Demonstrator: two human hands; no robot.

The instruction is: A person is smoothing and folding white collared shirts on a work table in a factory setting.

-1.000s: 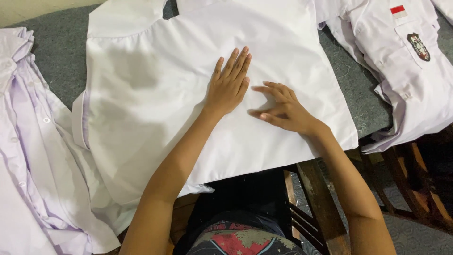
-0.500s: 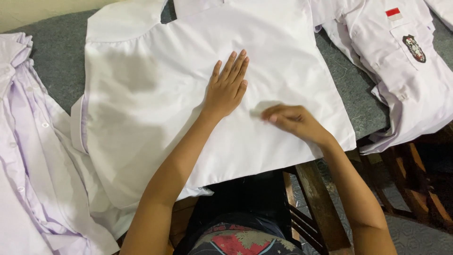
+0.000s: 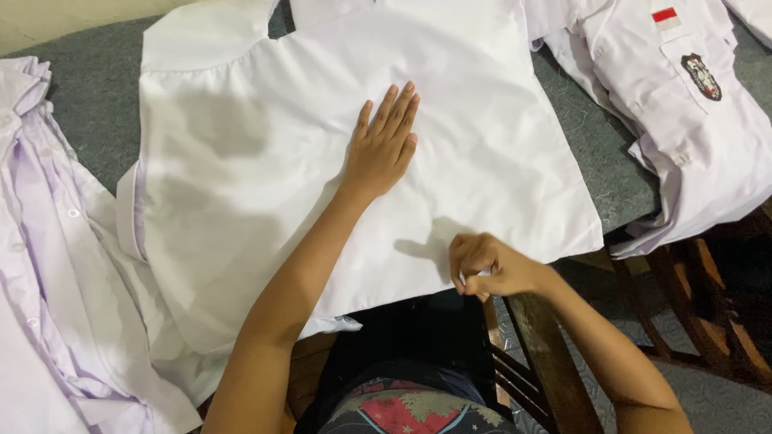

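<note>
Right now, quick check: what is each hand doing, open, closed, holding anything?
Left hand: open, flat on the white shirt, holding nothing.
Right hand: closed, pinching the shirt's bottom hem at the table edge.

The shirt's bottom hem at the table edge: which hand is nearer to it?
Right. The right hand pinches the white shirt at its hem; the left hand lies flat mid-shirt, farther up.

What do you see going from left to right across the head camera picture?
Pile of pale shirts → flat white shirt → left hand → right hand → grey table → shirt with a badge.
</note>
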